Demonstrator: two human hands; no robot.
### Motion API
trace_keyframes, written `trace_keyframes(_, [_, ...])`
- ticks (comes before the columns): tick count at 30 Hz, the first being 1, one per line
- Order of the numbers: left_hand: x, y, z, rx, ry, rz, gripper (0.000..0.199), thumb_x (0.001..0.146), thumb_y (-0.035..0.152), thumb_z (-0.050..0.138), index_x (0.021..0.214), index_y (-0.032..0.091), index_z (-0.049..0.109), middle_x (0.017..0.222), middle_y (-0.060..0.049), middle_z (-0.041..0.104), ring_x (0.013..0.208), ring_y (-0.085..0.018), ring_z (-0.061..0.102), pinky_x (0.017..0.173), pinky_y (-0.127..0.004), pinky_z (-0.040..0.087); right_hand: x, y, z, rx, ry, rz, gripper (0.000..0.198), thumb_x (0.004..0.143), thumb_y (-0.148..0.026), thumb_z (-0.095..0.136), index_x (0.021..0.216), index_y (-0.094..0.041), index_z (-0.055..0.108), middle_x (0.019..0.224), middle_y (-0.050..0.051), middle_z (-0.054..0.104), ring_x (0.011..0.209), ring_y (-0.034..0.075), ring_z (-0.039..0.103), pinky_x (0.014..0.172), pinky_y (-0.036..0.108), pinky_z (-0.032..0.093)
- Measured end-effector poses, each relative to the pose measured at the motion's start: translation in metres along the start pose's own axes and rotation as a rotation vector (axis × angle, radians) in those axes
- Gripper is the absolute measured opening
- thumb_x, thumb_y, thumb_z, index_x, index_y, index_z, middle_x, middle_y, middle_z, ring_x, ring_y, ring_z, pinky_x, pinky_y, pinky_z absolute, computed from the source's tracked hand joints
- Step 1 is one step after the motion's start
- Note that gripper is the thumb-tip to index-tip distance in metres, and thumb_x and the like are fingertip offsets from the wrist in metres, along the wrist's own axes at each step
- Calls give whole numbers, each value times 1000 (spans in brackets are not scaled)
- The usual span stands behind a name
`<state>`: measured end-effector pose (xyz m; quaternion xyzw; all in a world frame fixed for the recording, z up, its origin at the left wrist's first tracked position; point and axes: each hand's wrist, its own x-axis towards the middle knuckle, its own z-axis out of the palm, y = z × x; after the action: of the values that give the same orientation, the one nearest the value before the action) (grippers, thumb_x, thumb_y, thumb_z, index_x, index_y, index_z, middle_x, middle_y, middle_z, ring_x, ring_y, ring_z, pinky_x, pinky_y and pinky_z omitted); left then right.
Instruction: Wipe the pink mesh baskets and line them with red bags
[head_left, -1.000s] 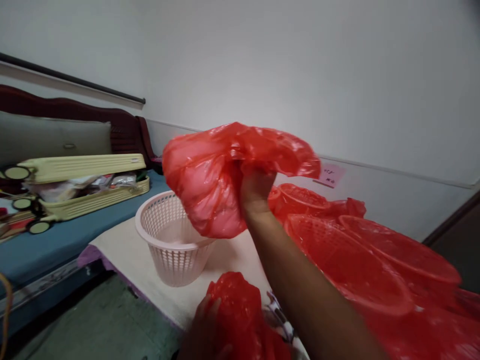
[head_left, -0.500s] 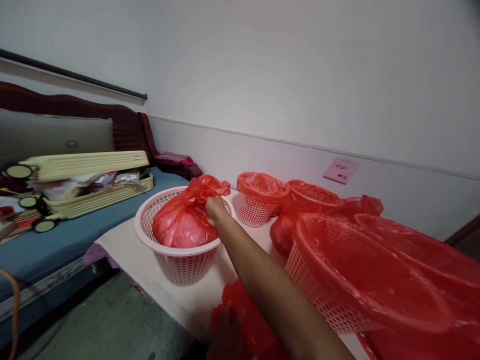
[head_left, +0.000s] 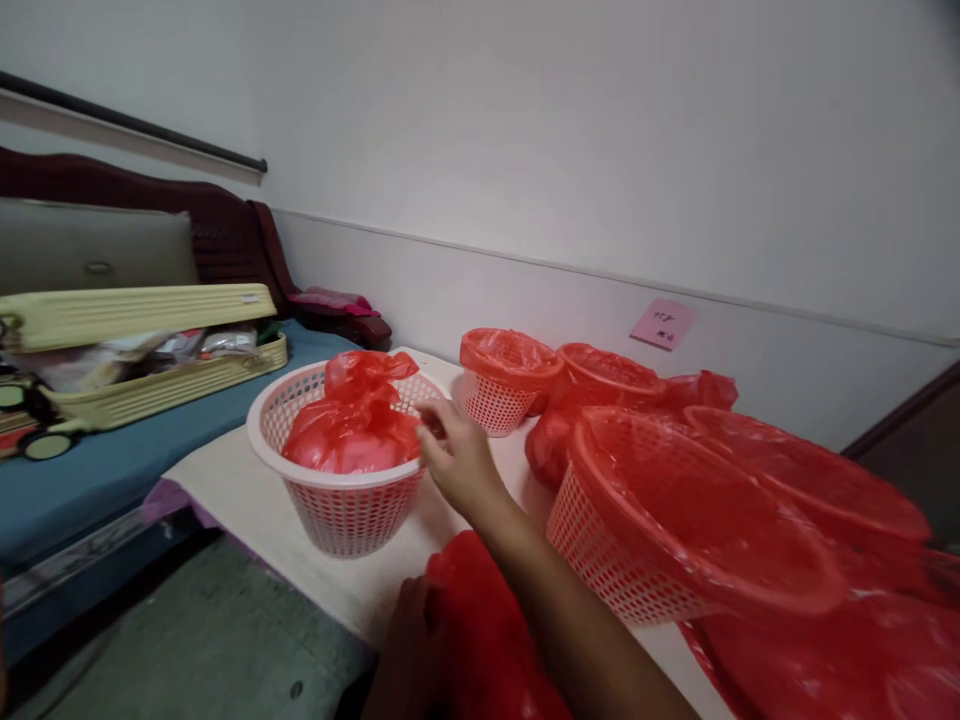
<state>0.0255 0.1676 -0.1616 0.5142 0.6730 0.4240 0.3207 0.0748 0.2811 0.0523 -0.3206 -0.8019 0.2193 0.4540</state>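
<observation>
A white perforated plastic basket [head_left: 341,515] stands on the cloth-covered table. Inside it sits a full red plastic bag [head_left: 352,430], its gathered top sticking up above the rim. My right hand [head_left: 457,455] is just off the basket's right rim, fingers loosely curled and apart from the thumb, with nothing held. Low in the view, in shadow, my left hand [head_left: 409,610] grips another red plastic bag [head_left: 484,630], which hangs in front of me; its fingers are partly hidden.
Red-lined baskets stand to the right: a small one [head_left: 499,400], one behind [head_left: 611,370] and a large one [head_left: 630,550]. More red bags lie at lower right. A yellow suitcase [head_left: 172,380] lies ajar on the bed [head_left: 112,480]. A pink note [head_left: 664,324] is on the wall.
My right hand has let go of the bag's gathered top and drawn back to the right. The bag has settled lower in the basket. The view has shifted slightly right.
</observation>
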Motion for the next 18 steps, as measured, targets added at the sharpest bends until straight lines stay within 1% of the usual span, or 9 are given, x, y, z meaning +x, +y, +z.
trace_keyframes(1, [4,3,-4,-30,32,-13,19,73,22,46,87,21,58,87,-5,65,80,-21,62,79,-35,50,-23,1,-8,9,113,26,23,89,-20,50,107,-21,64,101,5,67,93,19,63,85,32,50])
trace_keyframes(3, [13,10,-10,-94,79,-13,17,72,24,49,86,22,58,85,-4,66,80,-22,63,78,-36,51,-75,12,-17,-12,169,130,22,89,-22,48,106,-21,63,95,6,67,88,20,63,79,32,52])
trace_keyframes(5, [21,20,-14,-149,112,23,21,72,27,51,90,21,58,89,-5,66,85,-23,64,81,-37,52,-127,34,-18,-110,105,237,28,87,-24,51,113,-21,61,110,10,67,105,25,63,92,40,51])
trace_keyframes(7, [28,33,-14,-188,130,88,26,74,27,50,97,20,60,99,-7,67,96,-24,64,89,-39,51,-170,60,-12,-244,70,331,42,90,-29,50,131,-19,54,134,15,60,129,32,51,109,51,41])
trace_keyframes(9, [37,47,-10,-213,116,169,32,77,25,48,106,19,61,110,-9,66,107,-24,63,99,-39,48,-201,86,-4,-364,20,407,49,91,-31,50,139,-18,49,143,17,53,137,36,44,114,58,33])
trace_keyframes(11, [46,57,-5,-222,90,244,42,80,25,48,120,17,59,124,-10,64,120,-23,58,107,-40,43,-218,109,4,-446,-14,460,53,90,-29,51,142,-19,47,147,17,51,139,37,42,116,60,30])
trace_keyframes(13, [53,57,2,-207,87,289,52,83,27,49,134,16,51,139,-13,57,132,-24,50,114,-43,36,-224,131,11,-481,-7,496,56,89,-28,52,143,-19,46,148,16,50,140,37,42,115,60,32])
trace_keyframes(15, [53,46,10,-169,112,303,57,86,28,50,140,15,45,148,-15,48,140,-26,41,119,-48,28,-222,151,16,-484,40,536,58,89,-28,52,144,-16,44,146,19,51,138,38,44,112,59,37])
trace_keyframes(18, [36,15,27,-105,141,292,54,87,32,51,138,15,48,151,-18,42,145,-31,33,120,-55,24,-209,178,19,-477,135,576,57,88,-22,45,144,-7,43,135,26,58,129,37,54,103,56,46])
